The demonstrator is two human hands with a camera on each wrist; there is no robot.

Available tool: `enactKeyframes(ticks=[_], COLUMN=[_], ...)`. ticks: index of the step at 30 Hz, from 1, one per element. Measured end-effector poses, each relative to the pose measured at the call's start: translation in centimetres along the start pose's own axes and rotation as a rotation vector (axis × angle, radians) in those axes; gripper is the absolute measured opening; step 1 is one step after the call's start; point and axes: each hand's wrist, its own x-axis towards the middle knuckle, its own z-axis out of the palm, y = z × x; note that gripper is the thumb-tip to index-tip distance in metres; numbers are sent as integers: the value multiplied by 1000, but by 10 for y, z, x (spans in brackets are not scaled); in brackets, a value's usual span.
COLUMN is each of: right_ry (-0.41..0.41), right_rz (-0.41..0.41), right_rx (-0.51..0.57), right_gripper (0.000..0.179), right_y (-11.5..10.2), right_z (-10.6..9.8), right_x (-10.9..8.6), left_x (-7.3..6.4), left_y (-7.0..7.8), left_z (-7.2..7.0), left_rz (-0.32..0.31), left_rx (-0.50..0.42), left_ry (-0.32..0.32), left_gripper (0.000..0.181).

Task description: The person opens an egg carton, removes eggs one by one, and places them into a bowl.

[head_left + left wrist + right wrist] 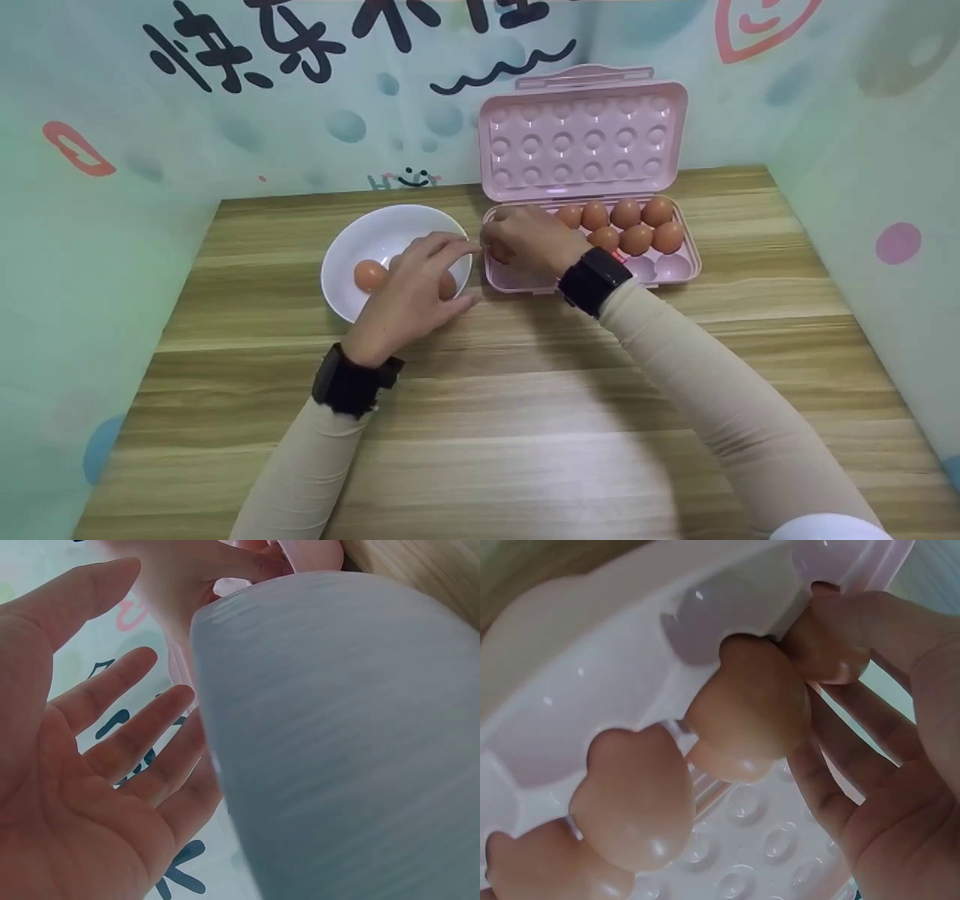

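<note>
At the left end of the pink egg carton [675, 283], my right hand [536, 238] grips a brown egg [829, 649] between thumb and fingers, the egg sitting in its hollow. Beside it in the right wrist view is another egg [754, 709] in the same row. My left hand [409, 296] reaches over the near right side of the white bowl [341, 232], its fingers extended and apart with nothing in them. Brown eggs lie in the bowl, one egg [370, 276] left of the hand and another egg [448, 285] partly hidden by it. The left palm [90, 810] shows bare beside the bowl's outer wall [337, 735].
The carton's lid [585, 142] stands raised against the printed backdrop [300, 142]. Two rows of eggs [636, 240] fill the carton's middle and right, with bare hollows [673, 266] along its front. Everything stands on a wood-grain table [525, 435].
</note>
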Motion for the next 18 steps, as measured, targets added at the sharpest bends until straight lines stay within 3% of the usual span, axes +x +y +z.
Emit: enactKeyframes(ticks=[11,18], right_ry=[-42,99], right_rz=[39,-45], right_rx=[-7,118], right_gripper=[20,20], right_y=[-2,5], right_z=[2,-4], right_x=[5,-8], left_x=[0,1], left_y=[-3,-5], left_z=[0,-1], left_rz=[-2,43], left_rx=[0,-22], left_ry=[1,72], left_gripper=[55,54])
